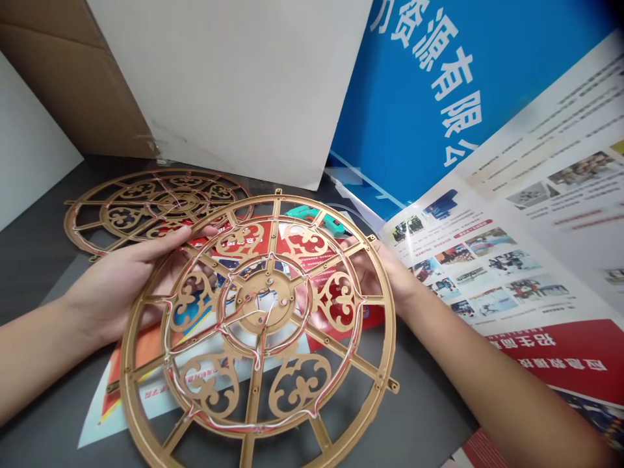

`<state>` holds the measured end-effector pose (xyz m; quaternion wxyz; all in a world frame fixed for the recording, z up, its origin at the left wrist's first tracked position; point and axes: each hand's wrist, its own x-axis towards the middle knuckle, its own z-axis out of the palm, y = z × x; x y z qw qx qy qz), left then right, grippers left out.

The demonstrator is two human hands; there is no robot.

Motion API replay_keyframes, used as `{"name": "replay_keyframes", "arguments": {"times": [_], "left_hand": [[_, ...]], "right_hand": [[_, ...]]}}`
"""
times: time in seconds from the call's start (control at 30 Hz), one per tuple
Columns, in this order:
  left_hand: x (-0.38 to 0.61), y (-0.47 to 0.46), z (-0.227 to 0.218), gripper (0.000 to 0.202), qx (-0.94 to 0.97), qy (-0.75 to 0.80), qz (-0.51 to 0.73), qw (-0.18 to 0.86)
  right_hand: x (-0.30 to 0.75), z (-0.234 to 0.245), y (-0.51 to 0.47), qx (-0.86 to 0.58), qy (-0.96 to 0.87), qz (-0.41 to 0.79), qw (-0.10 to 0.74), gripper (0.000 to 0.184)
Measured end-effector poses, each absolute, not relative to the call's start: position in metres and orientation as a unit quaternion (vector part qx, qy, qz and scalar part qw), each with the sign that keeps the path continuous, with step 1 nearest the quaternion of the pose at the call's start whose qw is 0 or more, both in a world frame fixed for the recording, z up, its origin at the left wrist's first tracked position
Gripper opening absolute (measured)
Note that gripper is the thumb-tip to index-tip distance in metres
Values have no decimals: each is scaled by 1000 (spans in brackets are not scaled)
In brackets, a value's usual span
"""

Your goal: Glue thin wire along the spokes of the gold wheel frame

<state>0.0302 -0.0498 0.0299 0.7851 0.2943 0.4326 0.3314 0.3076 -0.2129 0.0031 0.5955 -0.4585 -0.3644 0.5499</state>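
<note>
Two bare hands grip a wired gold wheel above a cluttered table.

The fingers [168, 242] of the left hand [114, 289] curl around the upper-left rim, while the fingers [375, 250] of the right hand [380, 273] close on the right rim of the gold wheel-shaped frame [129, 364]. White and red wires [168, 357] loop through its fretwork. The view's lower edge cuts off its bottom rim. Grey table [29, 279] shows beyond the frame at lower left. A matching gold frame [78, 221] lies just beside it at upper left, a teal glue gun [302, 212] sits past the top rim, and a printed brochure [468, 279] lies near the right rim.
</note>
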Motion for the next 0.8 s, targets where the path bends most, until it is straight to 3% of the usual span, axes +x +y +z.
{"name": "replay_keyframes", "arguments": {"times": [0.17, 0.33, 0.5, 0.8], "left_hand": [[29, -50, 32, 42, 353, 465, 291, 758], [29, -49, 28, 44, 342, 450, 299, 769], [31, -49, 29, 47, 338, 460, 294, 767], [26, -45, 20, 44, 323, 432, 299, 787]], "right_hand": [[307, 1, -209, -469, -333, 555, 601, 37], [304, 9, -211, -440, -323, 613, 571, 63], [287, 8, -209, -451, -320, 617, 559, 42], [264, 4, -202, -452, -345, 605, 558, 48]]}}
